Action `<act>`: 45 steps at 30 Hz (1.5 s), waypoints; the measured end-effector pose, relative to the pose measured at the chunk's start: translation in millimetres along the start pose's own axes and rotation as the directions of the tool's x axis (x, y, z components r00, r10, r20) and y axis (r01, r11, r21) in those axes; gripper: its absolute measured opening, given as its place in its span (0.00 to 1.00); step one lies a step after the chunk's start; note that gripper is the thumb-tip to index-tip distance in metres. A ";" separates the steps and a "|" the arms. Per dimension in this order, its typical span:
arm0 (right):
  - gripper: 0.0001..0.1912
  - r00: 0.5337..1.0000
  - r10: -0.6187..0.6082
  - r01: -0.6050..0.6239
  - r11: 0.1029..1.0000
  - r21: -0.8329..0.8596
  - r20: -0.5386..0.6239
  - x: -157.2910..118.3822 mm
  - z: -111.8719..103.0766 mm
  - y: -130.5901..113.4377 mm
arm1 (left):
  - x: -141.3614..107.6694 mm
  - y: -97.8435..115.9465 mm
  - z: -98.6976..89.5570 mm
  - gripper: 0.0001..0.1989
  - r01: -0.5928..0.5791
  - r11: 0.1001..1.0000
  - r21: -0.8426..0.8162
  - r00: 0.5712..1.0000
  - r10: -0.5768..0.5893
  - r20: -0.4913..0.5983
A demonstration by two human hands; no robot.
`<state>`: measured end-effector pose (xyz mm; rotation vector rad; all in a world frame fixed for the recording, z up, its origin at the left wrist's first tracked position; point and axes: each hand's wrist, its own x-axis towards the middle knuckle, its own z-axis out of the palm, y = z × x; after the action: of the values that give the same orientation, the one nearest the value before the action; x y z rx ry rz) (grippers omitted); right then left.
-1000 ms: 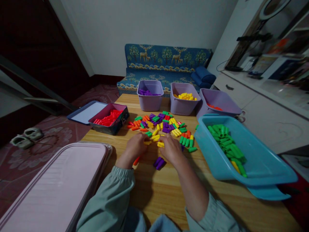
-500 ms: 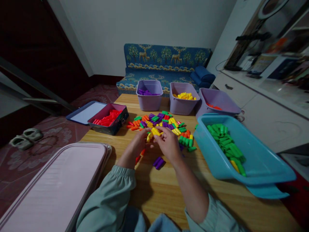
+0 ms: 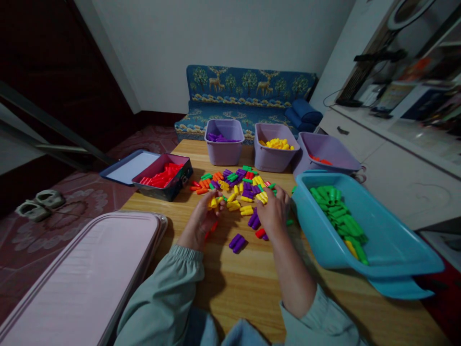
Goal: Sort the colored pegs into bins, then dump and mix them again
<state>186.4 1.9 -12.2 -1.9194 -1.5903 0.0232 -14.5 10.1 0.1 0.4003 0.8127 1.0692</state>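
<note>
My left hand (image 3: pixel 204 217) is closed around several yellow plastic tube pieces (image 3: pixel 214 202), just above the table. Over the right side of a loose pile, my right hand (image 3: pixel 274 211) has its thumb and fingers apart. Its thumb is close to a yellow piece (image 3: pixel 262 197); whether they touch I cannot tell. The pile mixes yellow, purple, green, orange and red pieces. Between my hands lie yellow pieces (image 3: pixel 247 210), and nearer to me a purple pair (image 3: pixel 237 243). A red piece (image 3: pixel 260 233) lies beside my right wrist.
At the back stand lilac bins with purple (image 3: pixel 224 149), yellow (image 3: pixel 272 158) and red pieces (image 3: pixel 326 144). A blue tub (image 3: pixel 317 240) with green pieces is on the right. On the left are an open tin (image 3: pixel 173 187) of red pieces and a pink lid (image 3: pixel 82 274).
My hands have moved apart. The left went slightly left with yellow pieces, while the right let go of them and moved right over the pile.
</note>
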 end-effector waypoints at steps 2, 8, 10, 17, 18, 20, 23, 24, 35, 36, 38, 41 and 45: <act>0.28 0.996 0.083 -0.080 0.993 -0.089 0.030 1.0 0.2 7.5 | 0.5 -0.4 -0.5 0.08 -0.006 1.000 0.005 1.000 0.006 -0.008; 0.27 0.982 0.081 -0.063 0.992 -0.106 0.171 2.2 8.9 23.1 | 1.9 -1.9 -1.5 0.08 -0.028 0.999 0.024 0.999 0.028 -0.015; 0.20 0.982 0.011 0.001 0.998 -0.062 0.187 4.3 10.6 26.1 | 2.9 -2.3 -2.1 0.08 -0.023 0.999 0.028 0.999 0.024 -0.023; 0.14 0.973 -0.158 0.146 0.986 0.084 0.167 6.4 6.3 14.3 | 4.4 -2.9 -2.5 0.08 -0.022 0.999 0.044 0.999 0.024 -0.031; 0.14 0.969 -0.176 0.165 0.983 0.079 0.171 5.1 5.0 10.6 | 4.3 -3.0 -2.4 0.09 -0.026 0.999 0.047 0.999 0.027 -0.032; 0.15 0.958 -0.185 0.179 0.983 0.049 0.220 2.1 2.0 3.3 | 4.1 -3.3 -2.1 0.10 -0.026 0.998 0.053 0.999 0.028 -0.035; 0.18 0.938 -0.156 0.179 0.983 -0.047 0.309 -2.2 -2.5 -6.0 | 2.9 -3.4 -0.7 0.12 -0.015 0.997 0.075 0.999 0.018 -0.045; 0.20 0.934 -0.148 0.183 0.980 -0.079 0.325 -3.3 -3.9 -8.4 | 2.2 -3.4 0.2 0.12 -0.016 0.996 0.086 0.999 0.020 -0.049; 0.13 0.926 -0.160 0.210 0.971 -0.117 0.341 -8.3 -9.2 -17.0 | -0.7 -10.5 8.9 0.18 -0.026 0.966 0.257 0.998 0.038 -0.042; 0.14 0.926 -0.167 0.216 0.970 -0.113 0.338 -8.5 -9.4 -17.2 | -0.7 -11.0 9.4 0.18 -0.025 0.962 0.273 0.998 0.037 -0.042; 0.14 0.925 -0.176 0.224 0.969 -0.108 0.336 -8.6 -9.0 -17.4 | -1.0 -11.4 10.5 0.18 -0.020 0.952 0.305 0.999 0.033 -0.040; 0.15 0.918 -0.178 0.233 0.965 -0.119 0.355 -8.9 -6.6 -17.3 | -2.1 -11.0 12.2 0.17 -0.015 0.941 0.339 0.999 0.031 -0.040; 0.13 0.915 -0.159 0.226 0.964 -0.143 0.371 -9.3 -4.0 -17.9 | -3.5 -10.4 12.7 0.18 -0.013 0.932 0.363 0.999 0.026 -0.031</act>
<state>169.7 -7.0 -3.9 -1.9670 -2.0853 0.1552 0.6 3.5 3.0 0.7043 1.0443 0.9457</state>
